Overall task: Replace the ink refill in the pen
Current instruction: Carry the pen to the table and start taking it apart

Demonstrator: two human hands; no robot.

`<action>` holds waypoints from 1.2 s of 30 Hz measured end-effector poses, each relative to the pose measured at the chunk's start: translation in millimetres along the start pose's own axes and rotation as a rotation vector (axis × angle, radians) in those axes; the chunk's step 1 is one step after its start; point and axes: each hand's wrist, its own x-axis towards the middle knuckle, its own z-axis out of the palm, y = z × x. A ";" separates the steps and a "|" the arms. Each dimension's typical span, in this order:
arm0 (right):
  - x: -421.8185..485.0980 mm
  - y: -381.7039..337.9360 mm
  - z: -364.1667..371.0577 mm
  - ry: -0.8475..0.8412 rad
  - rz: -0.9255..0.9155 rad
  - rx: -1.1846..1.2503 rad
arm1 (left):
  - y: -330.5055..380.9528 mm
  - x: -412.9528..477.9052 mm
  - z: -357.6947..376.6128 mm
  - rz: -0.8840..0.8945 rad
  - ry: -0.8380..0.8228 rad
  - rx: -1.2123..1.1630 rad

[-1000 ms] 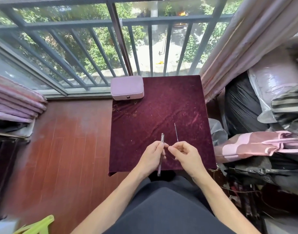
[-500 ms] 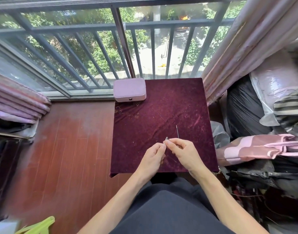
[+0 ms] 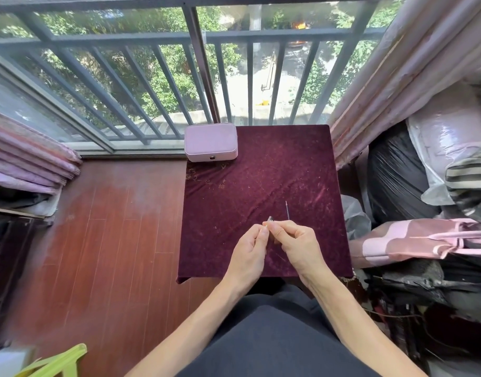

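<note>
Head view, left to right. At the far left edge of the frame hang folds of a pink curtain (image 3: 29,161), and in the lower left corner sits part of a lime green stool (image 3: 57,363) on the red-brown wooden floor (image 3: 111,227). Across the top runs a grey railing (image 3: 179,39) with trees behind it. In the middle stands the bench (image 3: 261,172), covered in dark red velvet; a closed lilac case (image 3: 210,142) sits on its upper left corner.

Just below the frame's centre, over the near part of the bench, the two hands meet. The left hand (image 3: 249,251) has its fingers (image 3: 264,232) pinched together on the pen (image 3: 270,219), of which only a small clear end pokes out above the fingertips; the rest is hidden between the hands. The right hand (image 3: 296,243) touches the left at the fingertips and is also closed on the pen, its other fingers curled in. A thin refill (image 3: 287,210) rises just above the right hand, lying on the velvet or held; I cannot tell which.

To the right hang more pink curtains (image 3: 383,77), then a black plastic bag (image 3: 391,178) and pink-and-white bedding (image 3: 424,238) piled at the right edge.
</note>
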 end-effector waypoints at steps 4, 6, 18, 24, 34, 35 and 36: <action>2.8 1.8 2.0 0.004 0.018 0.009 | 2.8 -0.2 -1.2 0.011 0.013 -0.020; 3.8 2.8 3.0 0.007 0.026 0.005 | 0.7 0.9 -2.0 0.008 0.013 -0.030; 47.3 24.9 10.6 0.078 0.128 -0.041 | -39.0 44.2 1.2 -0.092 0.000 0.007; 105.7 77.9 12.8 0.038 0.174 -0.113 | -119.2 93.0 7.8 -0.326 0.017 -0.038; 247.5 187.7 32.0 0.068 0.095 -0.317 | -267.5 155.3 8.7 -0.449 0.142 -0.302; 258.6 193.0 35.1 0.064 0.073 -0.351 | -275.4 156.3 9.1 -0.443 0.156 -0.310; 268.4 197.5 38.1 0.063 0.048 -0.389 | -281.8 156.5 9.5 -0.438 0.163 -0.308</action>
